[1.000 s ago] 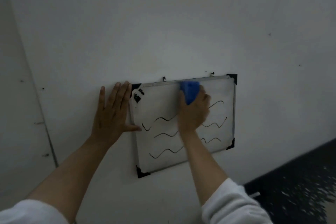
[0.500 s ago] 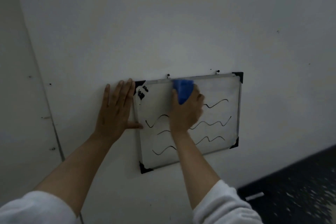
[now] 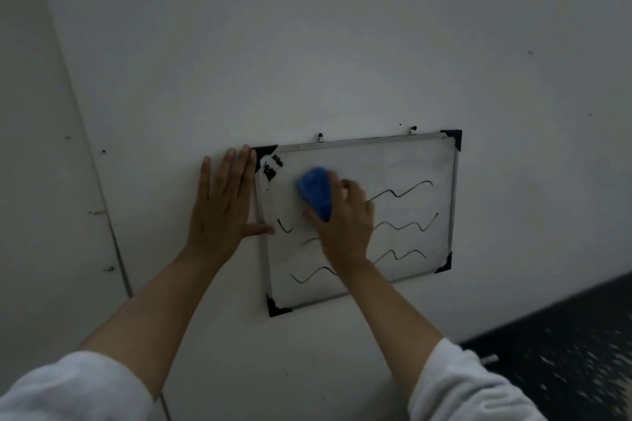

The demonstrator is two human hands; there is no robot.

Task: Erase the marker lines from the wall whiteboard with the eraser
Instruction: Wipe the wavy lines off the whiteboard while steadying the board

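A small whiteboard (image 3: 410, 161) with a metal frame and black corners hangs tilted on the wall. Wavy black marker lines (image 3: 403, 191) cross its surface, and a black smudge (image 3: 272, 167) sits near its top left corner. My right hand (image 3: 345, 225) holds a blue eraser (image 3: 316, 191) pressed against the board's upper left part and hides the middle of the lines. My left hand (image 3: 222, 205) lies flat on the wall with fingers spread, its thumb touching the board's left frame.
The pale wall (image 3: 307, 44) fills most of the view, with a vertical seam (image 3: 102, 202) at the left. A dark speckled floor (image 3: 564, 345) shows at the lower right. Two small hooks (image 3: 320, 137) hold the board's top edge.
My right hand has moved the eraser left and down, from the board's top middle to its upper left part. The top line's left stretch is gone. My left hand stays put.
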